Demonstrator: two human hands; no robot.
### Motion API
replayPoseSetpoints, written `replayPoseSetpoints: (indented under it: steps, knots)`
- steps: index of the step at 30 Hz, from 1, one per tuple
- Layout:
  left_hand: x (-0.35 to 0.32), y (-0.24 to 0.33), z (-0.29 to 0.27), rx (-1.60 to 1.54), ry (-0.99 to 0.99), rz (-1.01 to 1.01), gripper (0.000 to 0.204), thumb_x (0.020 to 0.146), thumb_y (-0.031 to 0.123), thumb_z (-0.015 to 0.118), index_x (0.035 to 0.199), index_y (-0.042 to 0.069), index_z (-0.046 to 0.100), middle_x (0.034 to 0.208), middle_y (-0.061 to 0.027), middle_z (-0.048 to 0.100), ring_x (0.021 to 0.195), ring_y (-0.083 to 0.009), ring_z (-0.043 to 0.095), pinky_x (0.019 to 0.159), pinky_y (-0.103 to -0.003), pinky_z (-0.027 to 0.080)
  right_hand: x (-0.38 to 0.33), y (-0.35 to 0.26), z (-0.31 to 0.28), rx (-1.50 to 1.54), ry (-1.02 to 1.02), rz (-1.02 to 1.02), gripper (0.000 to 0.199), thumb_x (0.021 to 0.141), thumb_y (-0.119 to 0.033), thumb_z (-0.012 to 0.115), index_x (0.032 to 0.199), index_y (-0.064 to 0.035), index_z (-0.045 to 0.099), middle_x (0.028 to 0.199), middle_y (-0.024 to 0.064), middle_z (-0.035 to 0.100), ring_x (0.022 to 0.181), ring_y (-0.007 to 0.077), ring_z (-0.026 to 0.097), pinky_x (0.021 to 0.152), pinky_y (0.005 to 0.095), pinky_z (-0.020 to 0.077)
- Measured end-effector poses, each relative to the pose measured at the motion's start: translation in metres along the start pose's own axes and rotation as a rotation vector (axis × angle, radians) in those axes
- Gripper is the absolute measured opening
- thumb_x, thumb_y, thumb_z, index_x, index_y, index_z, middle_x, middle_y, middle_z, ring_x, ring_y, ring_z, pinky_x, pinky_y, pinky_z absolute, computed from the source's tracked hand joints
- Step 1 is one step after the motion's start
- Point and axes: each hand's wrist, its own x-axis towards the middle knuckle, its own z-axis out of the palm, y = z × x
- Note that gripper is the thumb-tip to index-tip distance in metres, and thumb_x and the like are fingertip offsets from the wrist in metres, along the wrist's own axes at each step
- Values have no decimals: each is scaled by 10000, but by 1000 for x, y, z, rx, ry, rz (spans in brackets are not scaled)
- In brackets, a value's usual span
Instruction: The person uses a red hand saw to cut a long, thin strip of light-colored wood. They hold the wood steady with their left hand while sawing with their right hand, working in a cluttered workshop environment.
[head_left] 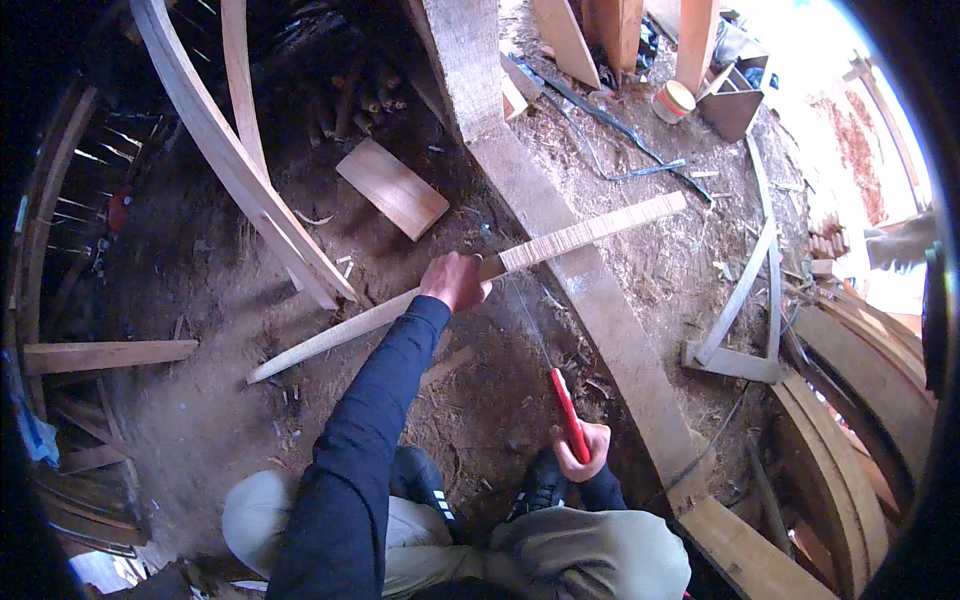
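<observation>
Left hand (pixel 455 282): fingers closed round wooden slat (pixel 590 233), which crosses timber beam (pixel 615 320). Right hand (pixel 586 449): fingers gripping red-handled handsaw (pixel 567 410).

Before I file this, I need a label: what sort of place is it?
Probably a woodworking shop: the right hand grips a saw, the left hand a wooden strip, with curved timbers nearby.

- Everything is carried by a brown earth floor (pixel 215 410), scattered with wood chips and shavings.
- It is crossed diagonally by a long, thick timber beam (pixel 612 318).
- To the beam's left, a short flat board (pixel 392 188) is laid.
- To its right, a dark cable (pixel 622 129) is strewn.
- Near an open box (pixel 733 108), a lidded jar (pixel 673 102) is set.
</observation>
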Motion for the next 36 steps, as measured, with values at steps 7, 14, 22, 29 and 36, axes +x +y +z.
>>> replayPoseSetpoints:
  steps: [7, 14, 22, 29, 36]
  knots:
    - [4, 8, 2, 18, -16, -52, 335, 750, 354, 658, 936, 79, 701, 899, -220, 677, 879, -374, 665, 812, -447, 539, -15, 7, -13, 28, -14, -39, 114, 696, -79, 632, 618, -66, 549, 489, 50, 468, 414, 161, 488, 447, 289, 403]
    - [-4, 1, -6, -30, -24, -23, 342, 757, 358, 648, 949, 81, 706, 964, -206, 676, 913, -361, 661, 828, -439, 538, 21, 13, -6, -60, -29, -73, 82, 690, -94, 640, 678, -59, 567, 491, 60, 454, 413, 154, 478, 449, 284, 394]
    - [-5, 3, 2, -36, 16, -36, 348, 756, 358, 645, 950, 75, 704, 925, -218, 677, 906, -362, 662, 826, -441, 538, 14, 15, -7, -55, -19, -78, 70, 674, -90, 665, 716, -51, 625, 497, 71, 477, 409, 192, 506, 446, 307, 408]
    - [-4, -5, 13, -60, 19, 49, 351, 748, 368, 657, 950, 84, 696, 905, -206, 681, 866, -362, 670, 809, -454, 539, 27, 2, 0, -20, -61, -1, 138, 677, -111, 652, 801, -51, 642, 546, 72, 518, 461, 144, 519, 508, 286, 443]
    - [-26, 15, 19, -75, 319, -117, 311, 712, 395, 689, 850, 117, 676, 761, -147, 680, 719, -321, 679, 658, -440, 538, 21, 18, 15, -90, -4, -32, 107, 630, -103, 655, 724, -64, 622, 526, 61, 502, 438, 175, 511, 494, 290, 443]
